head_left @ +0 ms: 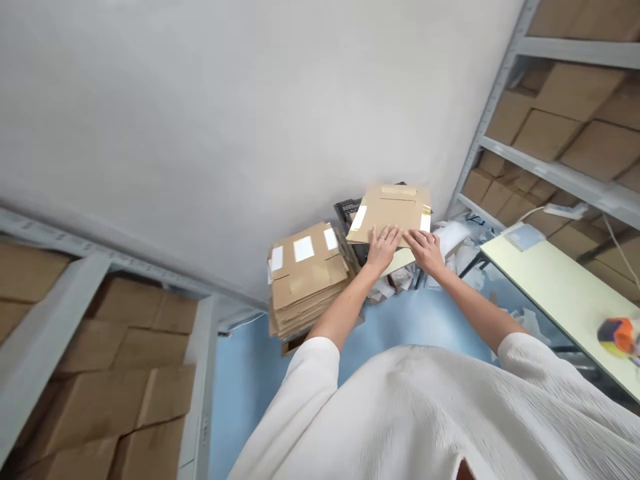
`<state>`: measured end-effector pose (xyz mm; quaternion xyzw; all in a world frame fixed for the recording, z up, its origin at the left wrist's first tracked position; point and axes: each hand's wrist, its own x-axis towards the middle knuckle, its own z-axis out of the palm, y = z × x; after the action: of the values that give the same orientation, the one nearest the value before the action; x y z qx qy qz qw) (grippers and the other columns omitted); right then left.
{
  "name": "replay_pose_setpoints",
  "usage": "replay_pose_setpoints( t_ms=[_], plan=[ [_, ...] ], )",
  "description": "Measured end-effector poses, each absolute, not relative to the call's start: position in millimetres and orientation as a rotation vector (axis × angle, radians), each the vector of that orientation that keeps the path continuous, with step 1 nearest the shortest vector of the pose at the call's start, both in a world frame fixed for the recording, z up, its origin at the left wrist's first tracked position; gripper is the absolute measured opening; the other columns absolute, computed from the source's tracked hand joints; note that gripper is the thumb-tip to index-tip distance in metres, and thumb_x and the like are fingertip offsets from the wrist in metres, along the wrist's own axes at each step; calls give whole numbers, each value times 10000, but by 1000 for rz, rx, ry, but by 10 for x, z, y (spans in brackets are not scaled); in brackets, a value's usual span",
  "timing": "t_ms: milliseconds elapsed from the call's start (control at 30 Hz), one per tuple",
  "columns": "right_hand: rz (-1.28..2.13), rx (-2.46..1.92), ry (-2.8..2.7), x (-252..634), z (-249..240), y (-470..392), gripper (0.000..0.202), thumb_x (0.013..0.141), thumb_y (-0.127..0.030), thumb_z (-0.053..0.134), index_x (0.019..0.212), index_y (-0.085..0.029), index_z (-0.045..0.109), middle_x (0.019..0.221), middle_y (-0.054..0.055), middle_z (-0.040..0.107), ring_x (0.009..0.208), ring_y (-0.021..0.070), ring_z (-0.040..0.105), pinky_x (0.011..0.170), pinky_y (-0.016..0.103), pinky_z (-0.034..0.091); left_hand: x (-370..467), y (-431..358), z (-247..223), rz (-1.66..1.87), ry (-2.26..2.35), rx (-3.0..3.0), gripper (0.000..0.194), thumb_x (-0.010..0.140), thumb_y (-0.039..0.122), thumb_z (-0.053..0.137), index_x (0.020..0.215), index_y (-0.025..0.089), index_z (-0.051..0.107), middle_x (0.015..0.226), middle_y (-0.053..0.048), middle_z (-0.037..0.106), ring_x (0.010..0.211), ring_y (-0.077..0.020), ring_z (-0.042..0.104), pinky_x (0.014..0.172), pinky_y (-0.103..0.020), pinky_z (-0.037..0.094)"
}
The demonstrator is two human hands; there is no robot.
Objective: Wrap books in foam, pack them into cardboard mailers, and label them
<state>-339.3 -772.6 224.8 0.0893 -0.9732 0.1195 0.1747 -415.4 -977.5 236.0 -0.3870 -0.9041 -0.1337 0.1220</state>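
Observation:
A flat brown cardboard sheet (393,212), like a folded-down box, lies in front of me with white labels at its left and right sides. My left hand (384,247) rests on its near edge, fingers spread over the top; a ring shows on one finger. Close beside it, my right hand (425,250) lies on the near right part of the sheet with fingers stretched out. Both palms face down, and I see neither hand wrapped round the cardboard. Under the sheet, part of a black crate (345,212) and a pale tabletop edge show.
To the left stands a stack of flattened cardboard (307,267) with white labels. Box-filled shelves rise at left (200,360) and right (565,173). A pale table (560,287) holds an orange tape dispenser (620,335). White crumpled material (453,237) lies under and behind the tables on the blue floor (250,393).

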Motion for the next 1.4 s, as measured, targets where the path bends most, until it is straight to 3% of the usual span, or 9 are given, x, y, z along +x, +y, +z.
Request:
replay_pose_setpoints(
  t_ms=[367,567,833,1200,1333,1400],
  plan=[
    [149,-67,-2729,-2198,1913,-5327,651,1095,-163,451,1733,-287,474,1665,114,609,1475,335,476,1201,514,307,-3691,-7060,2108,-404,-2412,-1678,661,1036,108,438,1673,248,543,1737,-159,522,1657,-321,440,1413,-706,117],
    [76,-310,-2752,-1515,1707,-4478,656,1103,-142,424,1744,-274,457,1649,119,627,1457,327,493,1174,502,310,-3386,-5858,1863,-426,-2276,-1973,669,1041,109,419,1681,264,536,1729,-145,538,1660,-309,435,1415,-674,171],
    [148,-653,-2823,-994,1418,-3872,743,1015,-85,488,1741,-244,464,1690,125,586,1484,343,466,1182,504,306,-3221,-4701,1520,-398,-2143,-2306,632,1071,105,339,1642,225,581,1729,-169,531,1640,-329,449,1398,-676,186],
    [278,-1053,-2798,-1297,1064,-3261,819,957,-31,469,1755,-215,443,1715,149,551,1556,339,442,1199,513,325,-3681,-3447,1071,-350,-1914,-2645,702,1020,88,411,1673,307,548,1732,-125,535,1625,-315,452,1403,-649,180],
    [414,-1203,-2781,-1507,896,-3199,743,979,-53,458,1709,-177,513,1706,177,551,1547,338,473,1213,517,356,-3862,-3172,851,-252,-1854,-2803,689,1015,77,392,1659,252,567,1721,-147,544,1634,-314,440,1405,-644,176],
    [532,-1232,-2782,-1581,793,-3221,644,1032,-157,498,1673,-176,559,1683,186,571,1505,345,525,1212,519,390,-3944,-3130,733,-193,-1828,-2895,700,989,61,418,1646,241,577,1726,-146,538,1639,-310,435,1404,-641,182]
  ],
)
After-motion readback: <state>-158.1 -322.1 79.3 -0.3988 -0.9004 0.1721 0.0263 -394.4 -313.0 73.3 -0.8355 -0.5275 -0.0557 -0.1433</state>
